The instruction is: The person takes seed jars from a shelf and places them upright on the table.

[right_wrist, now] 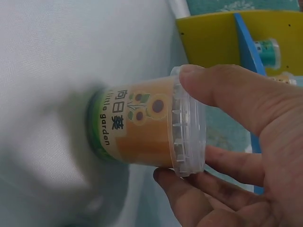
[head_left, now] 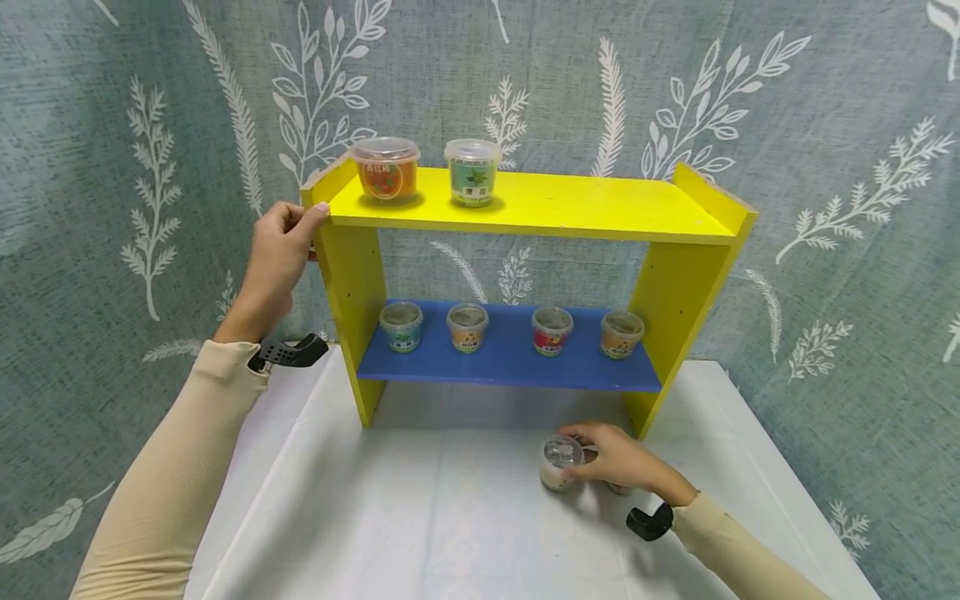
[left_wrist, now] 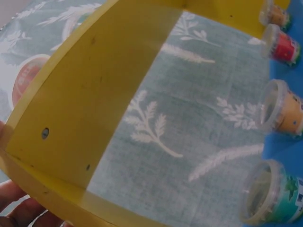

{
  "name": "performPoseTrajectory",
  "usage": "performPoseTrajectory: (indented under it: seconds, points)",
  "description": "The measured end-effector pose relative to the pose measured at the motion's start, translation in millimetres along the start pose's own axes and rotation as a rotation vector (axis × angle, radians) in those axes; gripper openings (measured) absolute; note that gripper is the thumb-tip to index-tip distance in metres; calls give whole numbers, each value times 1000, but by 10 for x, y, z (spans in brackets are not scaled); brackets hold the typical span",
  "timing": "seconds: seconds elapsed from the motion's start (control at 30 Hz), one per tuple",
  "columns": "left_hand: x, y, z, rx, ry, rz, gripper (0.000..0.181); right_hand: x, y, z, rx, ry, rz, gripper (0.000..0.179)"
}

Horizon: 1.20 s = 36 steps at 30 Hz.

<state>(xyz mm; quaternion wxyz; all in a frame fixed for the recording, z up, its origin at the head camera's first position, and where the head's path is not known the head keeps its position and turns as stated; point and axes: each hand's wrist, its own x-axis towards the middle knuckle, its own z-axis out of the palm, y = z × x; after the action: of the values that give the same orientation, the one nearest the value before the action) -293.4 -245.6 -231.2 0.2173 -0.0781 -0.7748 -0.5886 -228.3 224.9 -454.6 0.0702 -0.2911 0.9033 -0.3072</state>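
Note:
My left hand (head_left: pixel 277 254) grips the upper left corner of a yellow and blue two-tier shelf (head_left: pixel 525 223), thumb at the front edge. Below, on the white tablecloth (head_left: pixel 450 517), my right hand (head_left: pixel 618 457) holds a small clear-lidded tub (right_wrist: pixel 147 123) by its lid, thumb on one side and fingers on the other. That tub stands upright on the cloth and has an orange sunflower label. Part of another small container (head_left: pixel 619 489) peeks out beneath the right hand; most of it is hidden.
On the top board stand a larger tomato-label tub (head_left: pixel 386 172) and a mint-green tub (head_left: pixel 473 177). The blue board carries a green tub (head_left: pixel 402 329), an orange tub (head_left: pixel 467 331), a red tub (head_left: pixel 552 333) and another orange tub (head_left: pixel 622 337). A leaf-patterned curtain (head_left: pixel 187 108) hangs behind.

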Motion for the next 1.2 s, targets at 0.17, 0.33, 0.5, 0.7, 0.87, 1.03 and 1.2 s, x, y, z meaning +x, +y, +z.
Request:
performPoseTrajectory:
  seconds: [0.17, 0.33, 0.5, 0.7, 0.87, 1.03, 1.2]
  points:
    - [4, -10, -4, 10, 0, 2, 37, 5, -3, -3, -59, -1, -14, 66]
    - [7, -22, -3, 10, 3, -2, 37, 9, 7, 2, -72, -3, -16, 66]
    - [2, -24, 3, 6, 10, 1, 37, -2, 20, -9, -35, 3, -16, 67]
    - [10, -22, 7, 0, 4, 11, 36, -38, 1, -51, 103, 26, 5, 58]
    - [10, -17, 5, 6, 4, 20, 38, -55, -29, -129, 212, 82, 38, 45]
    - [5, -8, 9, -4, 10, 22, 39, -63, -65, -244, 260, 145, 74, 43]
    - [12, -19, 9, -3, 7, 20, 38, -88, -147, -372, 291, 185, 75, 42]
